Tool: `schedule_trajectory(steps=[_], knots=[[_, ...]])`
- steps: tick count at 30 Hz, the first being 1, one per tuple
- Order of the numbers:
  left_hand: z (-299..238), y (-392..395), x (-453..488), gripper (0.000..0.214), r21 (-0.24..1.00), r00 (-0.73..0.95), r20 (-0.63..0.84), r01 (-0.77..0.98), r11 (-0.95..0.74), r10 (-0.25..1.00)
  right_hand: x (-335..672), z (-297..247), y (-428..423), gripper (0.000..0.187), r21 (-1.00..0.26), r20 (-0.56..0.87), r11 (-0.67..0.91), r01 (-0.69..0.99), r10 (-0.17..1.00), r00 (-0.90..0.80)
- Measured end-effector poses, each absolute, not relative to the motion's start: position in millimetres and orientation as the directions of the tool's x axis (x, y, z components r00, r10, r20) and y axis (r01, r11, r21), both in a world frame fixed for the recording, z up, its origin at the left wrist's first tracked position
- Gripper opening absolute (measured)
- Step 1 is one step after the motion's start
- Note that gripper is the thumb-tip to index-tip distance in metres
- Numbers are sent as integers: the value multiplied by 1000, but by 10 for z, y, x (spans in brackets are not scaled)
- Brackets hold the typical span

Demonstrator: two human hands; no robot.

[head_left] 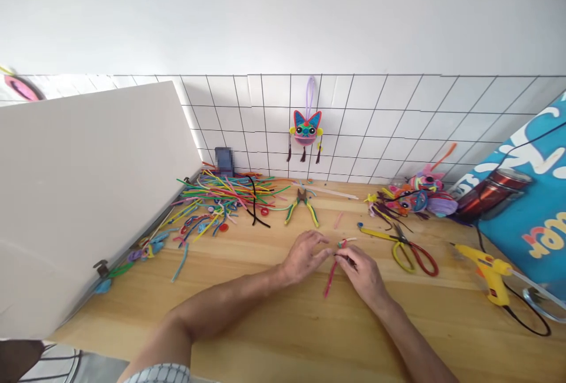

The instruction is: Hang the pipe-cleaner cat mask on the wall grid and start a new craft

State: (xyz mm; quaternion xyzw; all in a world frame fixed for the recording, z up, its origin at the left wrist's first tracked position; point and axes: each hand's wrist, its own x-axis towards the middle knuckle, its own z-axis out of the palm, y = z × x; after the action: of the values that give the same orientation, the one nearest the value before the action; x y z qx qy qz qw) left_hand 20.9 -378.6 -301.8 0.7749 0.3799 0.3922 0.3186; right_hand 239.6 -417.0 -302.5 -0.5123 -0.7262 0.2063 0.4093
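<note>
The right hand point(362, 274) pinches a pink strip point(329, 281) above the table point(265, 336), its fingers covering part of the strip and a small dark piece point(350, 261) too obscured to identify; whether the half-curled left hand point(303, 258), alongside, grips anything cannot be determined. The strip is narrow and fuzzy, slanting toward the table's near side. Pliers point(302, 195) and scissors point(404, 241) lie beyond; the right frame edge cuts off a blue panel point(537, 200).

Clock centre taken between the left hand point(305, 258) and right hand point(363, 272), on the tabletop point(260, 336). Pliers point(302, 197) lie at 11 o'clock; piled pipe cleaners point(232, 187), 10; scissors point(401, 240), 3, with a glue gun point(496, 277) beyond. At 12, a beast-head ornament point(306, 131) hangs against the wall point(367, 121) behind.
</note>
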Motion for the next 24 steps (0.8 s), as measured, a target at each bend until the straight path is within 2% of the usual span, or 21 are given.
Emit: schedule_trajectory(steps=[8,13,18,24], knots=[[-3144,-3855,103,22,805,485,335,298,-513,808,2335,-3025,-4218,39,-697,411,451,557,888,-205],[-3151,-3870,97,24,872,425,285,257,-417,859,2344,-3056,-4221,34,-717,393,431,548,899,-192],[-3130,-3858,119,24,917,380,205,247,-313,902,2384,-3078,-4198,38,-711,400,430,557,898,-184],[-3100,-3875,119,33,938,385,208,182,-295,899,2398,-3053,-4195,41,-707,399,415,573,903,-163]])
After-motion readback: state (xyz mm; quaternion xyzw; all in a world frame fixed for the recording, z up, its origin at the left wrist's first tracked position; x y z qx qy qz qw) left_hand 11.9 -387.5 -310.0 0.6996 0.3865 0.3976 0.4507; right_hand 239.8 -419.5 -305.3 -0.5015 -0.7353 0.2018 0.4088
